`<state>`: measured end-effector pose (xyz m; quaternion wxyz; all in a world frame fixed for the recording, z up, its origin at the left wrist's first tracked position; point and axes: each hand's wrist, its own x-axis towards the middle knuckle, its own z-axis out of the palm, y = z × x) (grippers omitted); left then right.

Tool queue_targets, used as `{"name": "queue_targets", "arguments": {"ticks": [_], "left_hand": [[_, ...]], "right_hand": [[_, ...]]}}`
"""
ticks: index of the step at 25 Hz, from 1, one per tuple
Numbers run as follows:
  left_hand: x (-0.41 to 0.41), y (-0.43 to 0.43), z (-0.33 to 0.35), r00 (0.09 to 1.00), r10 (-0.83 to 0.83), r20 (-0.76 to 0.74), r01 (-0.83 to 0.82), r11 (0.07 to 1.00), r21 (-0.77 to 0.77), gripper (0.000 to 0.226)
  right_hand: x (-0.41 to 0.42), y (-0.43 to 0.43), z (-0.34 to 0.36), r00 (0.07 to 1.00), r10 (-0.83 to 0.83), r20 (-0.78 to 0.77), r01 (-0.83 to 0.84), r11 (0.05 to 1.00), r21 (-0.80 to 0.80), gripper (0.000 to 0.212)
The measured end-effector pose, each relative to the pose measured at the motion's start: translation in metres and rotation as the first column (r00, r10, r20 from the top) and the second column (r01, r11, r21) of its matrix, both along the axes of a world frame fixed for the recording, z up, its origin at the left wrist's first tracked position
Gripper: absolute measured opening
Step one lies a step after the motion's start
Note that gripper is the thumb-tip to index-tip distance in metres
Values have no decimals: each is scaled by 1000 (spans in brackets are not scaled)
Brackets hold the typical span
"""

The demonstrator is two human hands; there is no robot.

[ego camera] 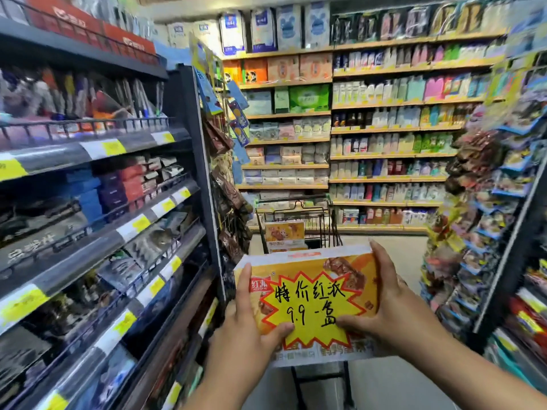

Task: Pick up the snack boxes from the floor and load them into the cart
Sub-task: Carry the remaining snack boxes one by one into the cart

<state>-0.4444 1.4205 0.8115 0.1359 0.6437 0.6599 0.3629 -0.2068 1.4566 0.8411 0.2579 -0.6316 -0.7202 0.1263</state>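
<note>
I hold an orange and yellow snack box (310, 267) flat in front of me, a yellow starburst price sticker on its top face. My left hand (245, 324) grips its left edge, thumb on top. My right hand (390, 306) grips its right edge, fingers along the side. Beyond the box stands a black wire cart (322, 223) in the aisle. Another snack box (284, 235) of the same kind stands upright inside the cart. The held box hides the cart's lower part.
Dark shelves (165, 208) packed with goods line the left side. A hanging snack rack (228, 202) sticks out at the shelf's end. More racks of packets (485, 202) crowd the right. Wooden shelves (384, 156) with bottles fill the back wall. Pale floor (408, 261) shows beside the cart.
</note>
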Motion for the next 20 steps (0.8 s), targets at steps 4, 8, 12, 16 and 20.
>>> {"name": "queue_targets", "arguments": {"ticks": [4, 8, 12, 16, 20], "left_hand": [[-23, 94, 3, 997, -55, -63, 52, 998, -44, 114], [-32, 171, -2, 991, -86, -100, 83, 996, -37, 115], [-28, 250, -18, 993, -91, -76, 89, 995, -36, 116], [-18, 359, -38, 998, -27, -61, 25, 999, -34, 117], [-9, 450, -51, 997, 23, -74, -27, 998, -53, 116]], "right_hand": [[-22, 81, -9, 997, -77, 1, 77, 997, -6, 137], [-30, 155, -24, 994, -105, -16, 105, 994, -10, 138], [-26, 233, -35, 996, -63, -64, 62, 998, -18, 138], [-18, 351, -51, 996, -20, -87, 18, 1000, -18, 137], [-10, 456, -66, 995, 18, -100, -21, 999, -31, 136]]}}
